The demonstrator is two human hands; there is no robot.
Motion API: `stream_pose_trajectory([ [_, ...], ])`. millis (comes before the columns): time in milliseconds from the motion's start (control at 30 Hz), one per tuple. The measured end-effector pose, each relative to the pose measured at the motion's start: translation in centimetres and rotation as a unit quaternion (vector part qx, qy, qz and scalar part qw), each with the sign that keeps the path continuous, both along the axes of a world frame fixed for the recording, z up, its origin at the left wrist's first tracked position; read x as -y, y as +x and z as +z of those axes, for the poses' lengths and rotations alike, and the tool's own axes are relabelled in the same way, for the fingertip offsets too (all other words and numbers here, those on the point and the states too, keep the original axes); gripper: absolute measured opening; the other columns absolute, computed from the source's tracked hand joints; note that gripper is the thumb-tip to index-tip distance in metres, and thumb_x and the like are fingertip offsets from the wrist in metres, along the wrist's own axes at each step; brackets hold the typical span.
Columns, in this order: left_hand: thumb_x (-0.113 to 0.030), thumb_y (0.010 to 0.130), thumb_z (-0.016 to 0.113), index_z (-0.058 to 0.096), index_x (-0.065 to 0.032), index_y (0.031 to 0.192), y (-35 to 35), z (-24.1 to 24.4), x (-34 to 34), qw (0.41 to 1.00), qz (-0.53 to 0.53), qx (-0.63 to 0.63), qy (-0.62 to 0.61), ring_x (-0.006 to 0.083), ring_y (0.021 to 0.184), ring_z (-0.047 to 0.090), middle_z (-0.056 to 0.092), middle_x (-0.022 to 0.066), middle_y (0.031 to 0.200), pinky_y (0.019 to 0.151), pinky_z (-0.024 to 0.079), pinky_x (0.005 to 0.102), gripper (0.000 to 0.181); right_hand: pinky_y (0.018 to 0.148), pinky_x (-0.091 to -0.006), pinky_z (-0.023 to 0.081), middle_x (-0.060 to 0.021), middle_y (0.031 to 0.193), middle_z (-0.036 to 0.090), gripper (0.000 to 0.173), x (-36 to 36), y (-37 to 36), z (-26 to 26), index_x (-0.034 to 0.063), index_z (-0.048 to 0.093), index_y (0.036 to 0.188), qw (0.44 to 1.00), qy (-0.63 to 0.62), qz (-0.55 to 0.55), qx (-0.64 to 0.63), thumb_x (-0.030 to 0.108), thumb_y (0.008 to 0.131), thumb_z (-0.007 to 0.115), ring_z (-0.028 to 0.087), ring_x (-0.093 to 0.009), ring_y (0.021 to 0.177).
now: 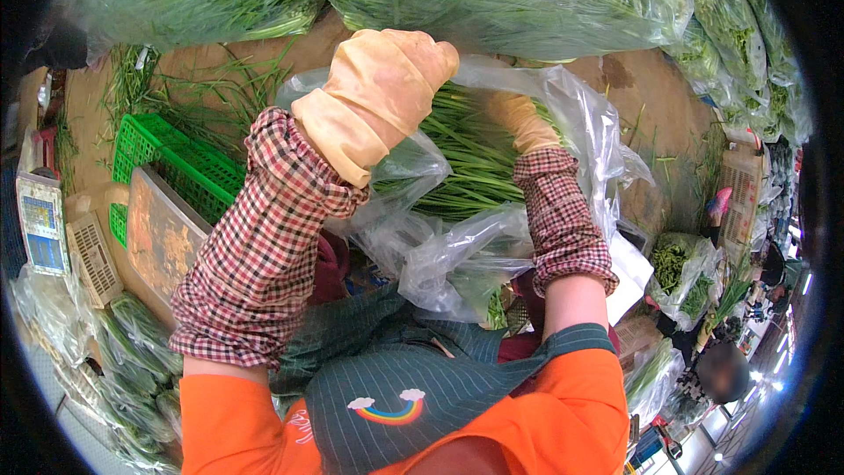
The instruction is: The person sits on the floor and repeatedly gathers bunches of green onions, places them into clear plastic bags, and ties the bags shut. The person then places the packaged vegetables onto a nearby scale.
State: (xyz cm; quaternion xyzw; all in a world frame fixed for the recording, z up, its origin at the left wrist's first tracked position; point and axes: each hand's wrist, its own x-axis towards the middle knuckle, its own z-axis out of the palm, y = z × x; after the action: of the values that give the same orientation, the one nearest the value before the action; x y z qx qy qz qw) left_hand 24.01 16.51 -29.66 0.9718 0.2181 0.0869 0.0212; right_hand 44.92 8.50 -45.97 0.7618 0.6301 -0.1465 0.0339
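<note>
Long thin green leafy stalks (461, 178), perhaps garlic chives, lie in front of me in an opened clear plastic bag (448, 264). My left hand (389, 92), in a pale rubber glove, is raised over the bag's upper left part, its fingers curled; what lies within them is hidden. My right hand (517, 115), in a like glove, reaches down onto the stalks inside the bag, beside its right wall. Its fingers are blurred and partly hidden. Both forearms wear checked sleeve covers.
Large bags of green stalks (514, 0) line the far side. To the left stand a green plastic crate (171, 158) and a worn metal-topped scale (165, 231). Loose stalks (224, 92) lie on the brown surface. More bagged greens (686, 270) are at the right; another person (722, 373) is further off.
</note>
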Motion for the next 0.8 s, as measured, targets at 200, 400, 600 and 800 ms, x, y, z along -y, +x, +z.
stream_pose_trajectory([
  [200,-0.011,0.077,0.048,0.055,-0.0115,0.081,-0.2,0.0,-0.1,1.0,-0.004,0.028,-0.004,0.0257,0.07,0.06,0.057,0.0075,0.072,0.055,0.048,0.0372,0.009,0.085,-0.0427,0.042,-0.0104,0.115,0.054,0.041,0.1,-1.2,-0.7,0.0126,0.057,0.109,0.995,0.033,0.088,-0.029,0.037,0.076,0.058,0.05,-0.035,0.104],
  [400,-0.01,0.076,0.048,0.055,-0.0111,0.081,-0.2,-0.4,-0.1,0.999,-0.003,0.039,-0.006,0.0259,0.068,0.06,0.057,0.0076,0.071,0.054,0.048,0.0366,0.009,0.082,-0.0389,0.041,-0.0103,0.101,0.061,0.031,-0.6,-2.2,-1.9,0.0071,0.058,0.105,0.991,0.025,0.119,0.063,0.03,0.085,0.05,0.056,-0.028,0.091],
  [600,-0.01,0.076,0.047,0.054,-0.0105,0.081,-0.8,-0.4,-0.3,0.995,-0.029,0.091,-0.004,0.0256,0.068,0.059,0.056,0.0075,0.07,0.053,0.048,0.0355,0.009,0.082,-0.0374,0.042,-0.0092,0.098,0.062,0.031,0.2,-1.2,-1.0,0.0075,0.059,0.104,0.994,0.085,0.025,-0.06,0.031,0.086,0.05,0.057,-0.026,0.09],
  [800,-0.01,0.076,0.046,0.054,-0.011,0.082,-0.7,-0.6,-0.3,0.994,-0.031,0.104,-0.005,0.0254,0.068,0.059,0.056,0.0071,0.07,0.054,0.047,0.0357,0.01,0.083,-0.036,0.042,-0.008,0.095,0.063,0.03,1.3,-0.3,-0.8,0.0079,0.06,0.103,0.927,0.126,-0.154,-0.32,0.031,0.086,0.051,0.057,-0.023,0.089],
])
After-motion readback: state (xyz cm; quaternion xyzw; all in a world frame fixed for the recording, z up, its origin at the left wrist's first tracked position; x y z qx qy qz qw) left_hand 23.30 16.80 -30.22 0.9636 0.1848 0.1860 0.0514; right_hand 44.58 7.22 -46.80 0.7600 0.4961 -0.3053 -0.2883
